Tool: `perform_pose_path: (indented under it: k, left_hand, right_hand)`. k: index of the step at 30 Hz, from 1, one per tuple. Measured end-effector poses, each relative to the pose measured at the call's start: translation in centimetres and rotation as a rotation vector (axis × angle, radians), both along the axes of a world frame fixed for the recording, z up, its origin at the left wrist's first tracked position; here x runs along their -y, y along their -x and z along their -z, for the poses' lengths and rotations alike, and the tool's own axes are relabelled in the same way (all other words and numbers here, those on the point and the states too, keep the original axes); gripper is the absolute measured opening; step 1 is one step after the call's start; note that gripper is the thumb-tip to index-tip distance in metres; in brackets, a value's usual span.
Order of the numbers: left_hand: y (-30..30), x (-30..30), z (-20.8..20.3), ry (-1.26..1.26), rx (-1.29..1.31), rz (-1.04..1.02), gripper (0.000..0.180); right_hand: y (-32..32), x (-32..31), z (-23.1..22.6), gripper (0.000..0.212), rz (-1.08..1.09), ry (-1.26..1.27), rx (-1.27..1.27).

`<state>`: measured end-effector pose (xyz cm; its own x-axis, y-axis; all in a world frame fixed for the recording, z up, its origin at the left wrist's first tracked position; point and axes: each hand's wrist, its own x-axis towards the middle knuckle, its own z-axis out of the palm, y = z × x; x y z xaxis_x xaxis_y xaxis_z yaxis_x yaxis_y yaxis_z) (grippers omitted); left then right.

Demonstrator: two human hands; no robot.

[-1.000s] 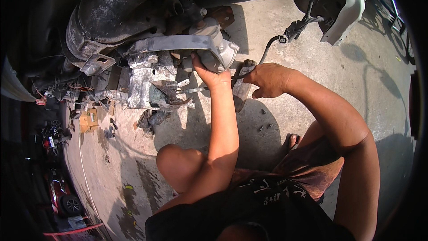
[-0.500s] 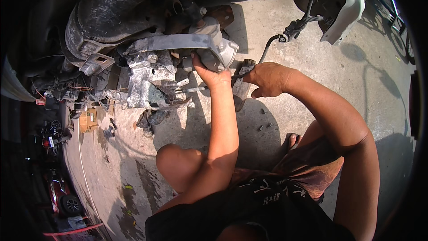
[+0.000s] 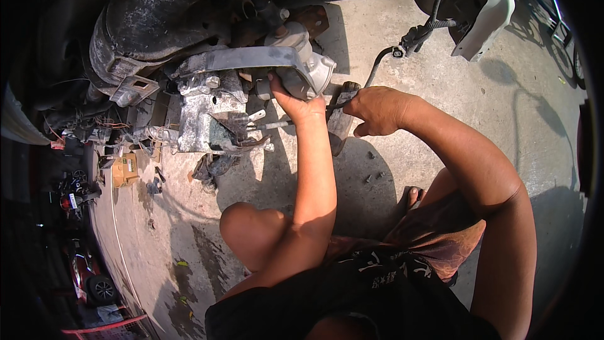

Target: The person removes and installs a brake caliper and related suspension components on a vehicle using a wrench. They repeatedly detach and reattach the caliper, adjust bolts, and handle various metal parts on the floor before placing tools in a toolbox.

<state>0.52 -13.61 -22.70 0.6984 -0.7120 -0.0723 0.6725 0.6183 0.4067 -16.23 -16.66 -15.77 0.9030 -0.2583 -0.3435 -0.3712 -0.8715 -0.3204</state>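
My left hand (image 3: 301, 106) is closed around the lower side of a grey cast-metal housing (image 3: 296, 82). Its thumb lies along the metal and the other fingers are hidden. A flat metal bracket (image 3: 251, 58) arches over the housing from the left. To the right, my right hand (image 3: 380, 111) has its fingers curled round one end of a thin dark bar (image 3: 338, 106). The bar runs leftward to my left wrist, where its far end is hidden. Under it a worn wooden block (image 3: 340, 127) lies on the concrete.
A black cable with a connector (image 3: 397, 52) hangs beyond my right hand. Several small bolts (image 3: 371, 177) lie on the floor near my foot. Dirty vehicle parts (image 3: 148, 25) fill the upper left. A pale metal panel (image 3: 491, 12) juts down at the upper right.
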Motion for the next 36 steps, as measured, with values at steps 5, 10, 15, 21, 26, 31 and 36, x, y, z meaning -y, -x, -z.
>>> perform_pose_path:
  k: [5, 10, 15, 21, 26, 31, 36]
  left_hand:
    - [-0.05, 0.11, 0.21, 0.016, -0.011, -0.003, 0.054]
    - [0.02, 0.07, 0.16, 0.012, -0.021, -0.003, 0.053]
    - [-0.06, 0.0, 0.05, 0.008, -0.012, 0.001, 0.053]
    - [-0.07, -0.03, -0.11, 0.0, -0.013, -0.003, 0.054]
    - [0.18, -0.07, -0.22, -0.002, -0.006, 0.005, 0.054]
    - [0.15, -0.05, -0.25, 0.004, 0.003, 0.001, 0.054]
    - [0.07, 0.03, -0.15, 0.021, 0.011, 0.006, 0.055]
  right_hand:
    - [-0.02, 0.06, 0.16, 0.04, -0.007, 0.015, -0.002]
    - [0.01, -0.02, 0.22, 0.039, 0.005, 0.01, 0.001]
    - [-0.09, 0.0, 0.05, 0.038, -0.002, 0.001, -0.005]
    - [-0.14, 0.09, 0.2, 0.038, -0.022, 0.002, 0.007]
    - [-0.03, 0.05, 0.38, 0.038, -0.02, 0.009, 0.01]
    - [-0.08, -0.16, -0.19, 0.039, -0.01, 0.011, -0.022]
    - [-0.07, -0.15, -0.23, 0.04, -0.02, 0.019, -0.025]
